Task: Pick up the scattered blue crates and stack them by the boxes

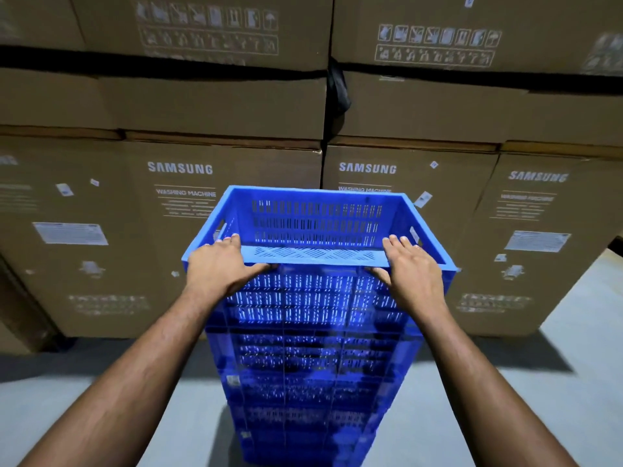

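Note:
A tall stack of blue slotted crates (313,365) rises from the grey floor right in front of me. The top crate (317,220) is empty and sits level on the stack. My left hand (219,261) grips the near rim at its left corner, fingers curled over the edge and thumb underneath. My right hand (409,264) holds the same near rim at the right corner in the same way. Behind the stack stands a wall of brown washing machine boxes (178,214).
The cardboard boxes (532,230) are stacked in several tiers and fill the whole background. Grey concrete floor (573,332) shows to the right and left (67,392) of the crate stack. A black strap (338,92) hangs between two upper boxes.

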Tool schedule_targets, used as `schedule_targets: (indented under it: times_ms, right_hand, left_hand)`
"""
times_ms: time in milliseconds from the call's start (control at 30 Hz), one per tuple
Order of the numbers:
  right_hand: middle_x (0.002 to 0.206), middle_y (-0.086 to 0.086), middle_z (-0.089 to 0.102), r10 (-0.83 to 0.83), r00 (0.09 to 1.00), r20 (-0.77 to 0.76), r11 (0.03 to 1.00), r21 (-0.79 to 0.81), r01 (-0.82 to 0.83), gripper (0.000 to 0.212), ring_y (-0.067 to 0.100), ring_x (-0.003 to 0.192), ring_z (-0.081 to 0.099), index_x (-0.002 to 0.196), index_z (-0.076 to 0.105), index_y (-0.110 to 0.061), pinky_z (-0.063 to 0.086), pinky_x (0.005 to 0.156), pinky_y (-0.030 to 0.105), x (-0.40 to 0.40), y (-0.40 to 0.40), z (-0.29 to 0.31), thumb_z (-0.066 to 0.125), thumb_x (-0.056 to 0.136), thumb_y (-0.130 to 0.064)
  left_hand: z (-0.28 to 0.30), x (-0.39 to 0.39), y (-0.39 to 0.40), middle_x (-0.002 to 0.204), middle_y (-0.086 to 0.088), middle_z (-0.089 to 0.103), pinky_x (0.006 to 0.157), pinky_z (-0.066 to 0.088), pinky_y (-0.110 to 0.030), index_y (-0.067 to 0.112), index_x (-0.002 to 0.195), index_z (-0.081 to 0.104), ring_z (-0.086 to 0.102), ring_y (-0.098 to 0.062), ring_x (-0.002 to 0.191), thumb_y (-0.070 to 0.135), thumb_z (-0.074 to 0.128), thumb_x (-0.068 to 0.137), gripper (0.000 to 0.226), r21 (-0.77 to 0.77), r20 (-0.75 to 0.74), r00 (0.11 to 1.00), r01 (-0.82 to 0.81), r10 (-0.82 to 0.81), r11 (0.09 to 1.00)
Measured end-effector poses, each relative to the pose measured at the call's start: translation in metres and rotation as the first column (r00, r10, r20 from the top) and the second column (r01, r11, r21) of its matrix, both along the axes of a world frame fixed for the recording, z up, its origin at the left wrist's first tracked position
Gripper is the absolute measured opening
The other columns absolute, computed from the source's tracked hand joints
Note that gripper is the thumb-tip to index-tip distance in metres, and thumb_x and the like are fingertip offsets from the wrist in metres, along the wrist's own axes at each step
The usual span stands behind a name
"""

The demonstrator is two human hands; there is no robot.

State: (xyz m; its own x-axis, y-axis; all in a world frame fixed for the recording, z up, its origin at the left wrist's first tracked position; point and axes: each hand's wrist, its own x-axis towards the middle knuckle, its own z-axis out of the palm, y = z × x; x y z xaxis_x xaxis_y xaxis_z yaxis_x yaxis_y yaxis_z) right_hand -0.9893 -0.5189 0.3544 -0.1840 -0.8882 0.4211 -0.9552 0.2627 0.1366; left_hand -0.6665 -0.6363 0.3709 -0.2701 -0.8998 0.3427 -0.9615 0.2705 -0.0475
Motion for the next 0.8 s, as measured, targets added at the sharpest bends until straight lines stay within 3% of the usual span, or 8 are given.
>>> schedule_targets:
  times_ms: [133,267,333,400,500,600,700,800]
  right_hand:
    - [0.149,0.008,0.047,-0.008,1.0,-0.018,1.0,-0.012,0.007,0.077,0.023,0.141,0.039,0.144,0.042,-0.009,0.03,0.117,0.04,0.001,0.002,-0.003,0.041,0.09,-0.064]
    - [0.149,0.01,0.046,-0.002,1.0,0.0,0.999,-0.032,0.002,0.078,0.024,0.141,0.04,0.145,0.04,-0.007,0.03,0.118,0.042,-0.002,0.008,-0.004,0.031,0.092,-0.063]
    - [0.149,0.009,0.046,0.004,1.0,0.019,1.0,-0.022,-0.003,0.074,0.023,0.139,0.042,0.145,0.041,-0.008,0.031,0.117,0.04,-0.005,0.005,-0.001,0.038,0.092,-0.061]
    - [0.147,0.008,0.049,0.015,1.0,0.015,1.0,-0.02,-0.015,0.072,0.021,0.137,0.045,0.143,0.043,-0.01,0.032,0.115,0.039,-0.005,0.003,-0.001,0.046,0.091,-0.059]
    - [0.147,0.008,0.049,0.012,1.0,0.009,1.0,-0.017,-0.012,0.069,0.022,0.136,0.045,0.142,0.045,-0.01,0.03,0.117,0.042,-0.004,0.006,-0.004,0.048,0.091,-0.057]
    - [0.15,0.01,0.045,-0.014,0.999,0.044,0.999,-0.04,0.015,0.065,0.027,0.14,0.039,0.14,0.047,-0.012,0.027,0.116,0.048,0.001,0.011,-0.008,0.044,0.093,-0.057]
    - [0.153,0.013,0.039,0.013,0.996,0.092,0.991,-0.135,-0.001,0.058,0.03,0.144,0.031,0.14,0.047,-0.012,0.022,0.115,0.053,0.022,0.014,-0.018,0.041,0.096,-0.049]
    - [0.156,0.015,0.032,0.125,0.986,0.108,0.973,-0.208,-0.1,0.063,0.032,0.147,0.022,0.145,0.039,-0.01,0.013,0.118,0.054,0.061,0.025,-0.028,0.045,0.093,-0.046]
  left_hand:
    - [-0.003,0.002,0.011,0.12,-0.002,0.065,0.071,0.049,-0.036,0.021,0.137,0.048,0.063,-0.025,0.104,0.096,0.021,0.068,0.105,-0.014,0.034,0.999,-0.009,0.009,1.0]
    - [0.002,-0.005,0.0,0.087,0.0,0.066,0.061,0.047,-0.033,0.021,0.106,0.057,0.064,-0.024,0.083,0.1,0.016,0.06,0.1,0.022,0.029,1.0,-0.011,0.01,1.0]
    - [0.001,-0.008,-0.001,0.069,0.004,0.057,0.057,0.042,-0.032,0.022,0.094,0.054,0.059,-0.023,0.071,0.102,0.015,0.057,0.096,0.021,0.006,1.0,-0.018,0.018,1.0]
    - [-0.004,-0.006,0.003,0.066,0.004,0.057,0.061,0.04,-0.034,0.021,0.093,0.056,0.059,-0.024,0.069,0.1,0.016,0.061,0.095,-0.016,0.004,1.0,-0.009,0.009,1.0]
    - [-0.015,0.003,0.013,0.086,-0.002,0.065,0.076,0.042,-0.041,0.02,0.107,0.059,0.06,-0.026,0.082,0.093,0.017,0.072,0.091,-0.1,-0.019,1.0,0.015,-0.017,0.995]
    - [-0.025,0.017,0.024,0.108,-0.005,0.061,0.095,0.039,-0.043,0.02,0.125,0.053,0.053,-0.028,0.101,0.083,0.023,0.082,0.082,-0.097,-0.065,0.993,0.095,-0.101,0.991]
    - [-0.04,0.039,0.036,0.135,-0.007,0.049,0.112,0.03,-0.043,0.018,0.142,0.04,0.042,-0.028,0.128,0.072,0.036,0.088,0.077,-0.13,-0.071,0.978,0.187,-0.197,0.974]
    - [-0.048,0.059,0.057,0.156,-0.004,0.03,0.117,0.025,-0.04,0.019,0.15,0.03,0.024,-0.024,0.145,0.058,0.046,0.092,0.071,-0.138,-0.158,0.95,0.249,-0.27,0.959]
